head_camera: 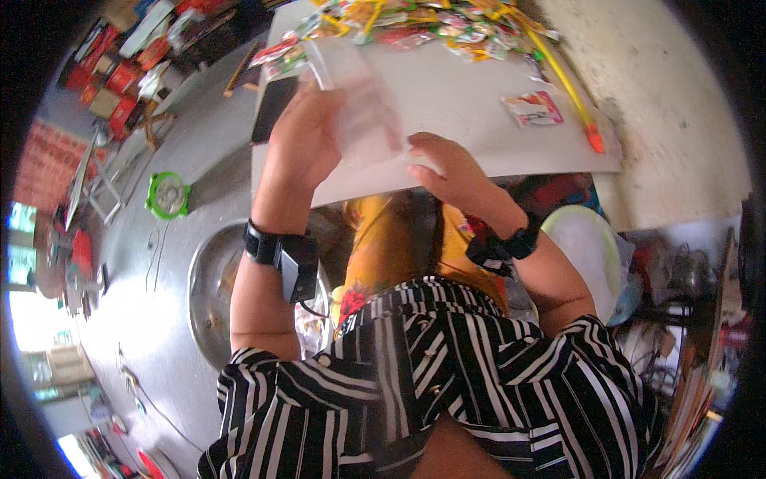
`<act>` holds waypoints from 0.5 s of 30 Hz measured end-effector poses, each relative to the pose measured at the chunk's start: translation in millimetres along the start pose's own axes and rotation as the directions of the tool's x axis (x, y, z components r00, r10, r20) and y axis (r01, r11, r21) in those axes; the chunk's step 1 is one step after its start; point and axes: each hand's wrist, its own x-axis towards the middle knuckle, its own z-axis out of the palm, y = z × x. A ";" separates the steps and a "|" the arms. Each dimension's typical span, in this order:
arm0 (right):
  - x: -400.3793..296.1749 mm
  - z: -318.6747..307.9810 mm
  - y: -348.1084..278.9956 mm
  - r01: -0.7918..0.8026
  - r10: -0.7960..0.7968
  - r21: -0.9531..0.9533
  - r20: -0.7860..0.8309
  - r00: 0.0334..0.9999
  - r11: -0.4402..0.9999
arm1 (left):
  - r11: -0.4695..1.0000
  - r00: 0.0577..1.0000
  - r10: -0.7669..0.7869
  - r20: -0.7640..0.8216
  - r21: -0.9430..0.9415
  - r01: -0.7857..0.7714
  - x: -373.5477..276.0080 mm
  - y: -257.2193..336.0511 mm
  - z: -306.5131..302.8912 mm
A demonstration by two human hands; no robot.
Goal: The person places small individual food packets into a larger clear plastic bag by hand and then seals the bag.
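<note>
My left hand (306, 135) grips a clear plastic bag (364, 105), which is blurred and held up over the pale tabletop (455, 78). Just right of the bag's lower edge is my right hand (452, 170), its thumb and fingers apart with nothing visible between them. Farther right on the tabletop lies a small pink and white packet (534, 109). Along the far side spreads a pile of small, colourful wrapped packets (413, 33). Motion blur hides what, if anything, is inside the bag.
A yellow stick with an orange tip (562, 72) lies along the table's right side, by the wall (658, 108). On the floor at left are a green round fan (168, 196) and a large metal basin (209, 293). A pale round tub (583, 257) stands beside my right arm.
</note>
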 end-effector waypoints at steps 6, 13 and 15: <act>-10.5 13.4 22.1 -0.160 0.183 0.185 -0.115 0.976 0.970 | 0.943 0.998 -0.015 0.062 -0.332 0.035 -57.3 18.2 -47.6; -1.9 21.6 49.3 -0.188 0.201 0.150 -0.076 0.977 0.971 | 0.962 0.980 0.045 -0.194 -0.258 -0.095 -162.5 54.1 -62.3; 3.4 24.8 57.3 -0.183 0.195 0.137 -0.078 0.978 0.974 | 0.981 0.932 0.080 -0.353 -0.136 -0.136 -188.0 64.1 -66.6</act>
